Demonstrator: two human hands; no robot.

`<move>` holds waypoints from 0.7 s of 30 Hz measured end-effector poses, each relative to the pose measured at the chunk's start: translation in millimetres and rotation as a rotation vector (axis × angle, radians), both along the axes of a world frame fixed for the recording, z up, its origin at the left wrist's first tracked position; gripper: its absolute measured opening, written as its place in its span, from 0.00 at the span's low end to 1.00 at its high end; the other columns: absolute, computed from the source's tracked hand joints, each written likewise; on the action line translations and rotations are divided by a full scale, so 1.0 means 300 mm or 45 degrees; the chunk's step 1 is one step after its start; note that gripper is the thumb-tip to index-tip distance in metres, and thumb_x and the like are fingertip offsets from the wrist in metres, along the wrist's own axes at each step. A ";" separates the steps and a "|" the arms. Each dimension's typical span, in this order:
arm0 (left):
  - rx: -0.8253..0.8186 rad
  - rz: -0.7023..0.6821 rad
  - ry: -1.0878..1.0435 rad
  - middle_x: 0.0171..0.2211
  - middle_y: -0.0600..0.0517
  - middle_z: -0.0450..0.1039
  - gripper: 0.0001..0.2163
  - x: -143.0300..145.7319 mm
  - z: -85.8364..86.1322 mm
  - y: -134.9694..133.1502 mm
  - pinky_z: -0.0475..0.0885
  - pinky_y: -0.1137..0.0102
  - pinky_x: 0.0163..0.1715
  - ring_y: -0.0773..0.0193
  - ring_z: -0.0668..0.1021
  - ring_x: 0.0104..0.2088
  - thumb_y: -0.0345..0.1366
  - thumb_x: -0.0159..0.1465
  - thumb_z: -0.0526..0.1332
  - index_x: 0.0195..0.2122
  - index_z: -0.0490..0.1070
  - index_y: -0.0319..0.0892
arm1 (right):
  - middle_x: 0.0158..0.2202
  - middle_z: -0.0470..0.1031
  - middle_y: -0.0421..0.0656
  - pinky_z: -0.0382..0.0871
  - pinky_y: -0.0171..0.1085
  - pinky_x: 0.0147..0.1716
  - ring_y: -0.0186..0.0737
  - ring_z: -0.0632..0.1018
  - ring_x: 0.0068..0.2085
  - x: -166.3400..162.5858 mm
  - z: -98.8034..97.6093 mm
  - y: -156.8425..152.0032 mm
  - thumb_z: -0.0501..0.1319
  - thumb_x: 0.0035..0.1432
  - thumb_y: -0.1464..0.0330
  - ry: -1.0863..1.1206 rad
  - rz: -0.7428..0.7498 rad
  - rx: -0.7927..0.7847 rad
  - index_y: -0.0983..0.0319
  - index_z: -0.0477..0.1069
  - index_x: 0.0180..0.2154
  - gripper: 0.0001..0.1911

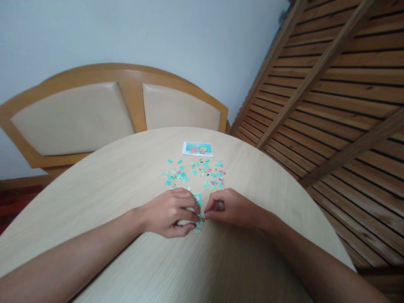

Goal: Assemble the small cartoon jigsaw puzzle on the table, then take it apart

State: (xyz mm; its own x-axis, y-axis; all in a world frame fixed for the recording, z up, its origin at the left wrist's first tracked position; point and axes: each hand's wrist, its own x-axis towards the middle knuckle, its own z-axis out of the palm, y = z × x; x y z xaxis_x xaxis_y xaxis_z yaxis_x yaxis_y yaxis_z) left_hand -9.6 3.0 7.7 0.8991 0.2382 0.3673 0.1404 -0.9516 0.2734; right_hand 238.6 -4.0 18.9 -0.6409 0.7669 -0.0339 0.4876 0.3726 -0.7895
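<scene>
Both my hands rest on a round pale wooden table point(126, 176), fingertips meeting near its middle. My left hand point(170, 212) is curled, its fingers closed over a small joined cluster of jigsaw pieces point(198, 200), teal and white. My right hand point(230, 208) pinches a single small puzzle piece point(203, 217) against that cluster. Just beyond the hands lie several loose puzzle pieces point(195, 172), teal and pink, scattered flat. Farther back lies a small reference picture card point(197, 148) with a teal cartoon image.
A wooden bench back with two beige padded panels point(75, 118) curves behind the table against a pale blue wall. A slatted wooden partition point(331, 97) fills the right side, close to the table's right edge.
</scene>
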 end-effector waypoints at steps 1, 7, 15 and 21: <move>0.002 0.000 0.006 0.42 0.48 0.80 0.10 0.000 0.000 0.000 0.72 0.59 0.50 0.56 0.80 0.45 0.35 0.67 0.59 0.46 0.77 0.48 | 0.25 0.77 0.39 0.65 0.32 0.27 0.33 0.73 0.27 -0.002 -0.003 0.000 0.68 0.56 0.64 -0.002 0.004 0.015 0.63 0.80 0.32 0.08; 0.007 0.005 0.014 0.42 0.48 0.80 0.10 0.000 0.002 0.000 0.73 0.59 0.49 0.57 0.80 0.44 0.35 0.67 0.59 0.46 0.77 0.49 | 0.26 0.78 0.39 0.66 0.32 0.28 0.34 0.74 0.28 -0.010 -0.011 0.003 0.69 0.56 0.65 -0.018 0.030 0.098 0.62 0.80 0.31 0.07; 0.022 -0.003 -0.003 0.42 0.48 0.80 0.09 0.003 0.005 -0.001 0.72 0.60 0.48 0.56 0.80 0.44 0.34 0.66 0.60 0.45 0.77 0.48 | 0.31 0.81 0.41 0.69 0.33 0.31 0.37 0.78 0.32 0.009 -0.003 0.008 0.70 0.54 0.64 -0.097 0.091 0.226 0.61 0.81 0.35 0.08; 0.017 0.001 0.026 0.43 0.49 0.80 0.09 0.001 0.004 -0.001 0.71 0.59 0.48 0.56 0.79 0.44 0.35 0.67 0.59 0.45 0.76 0.47 | 0.34 0.82 0.41 0.69 0.35 0.36 0.38 0.80 0.35 0.011 -0.003 0.009 0.71 0.53 0.67 -0.200 0.139 0.376 0.60 0.81 0.35 0.06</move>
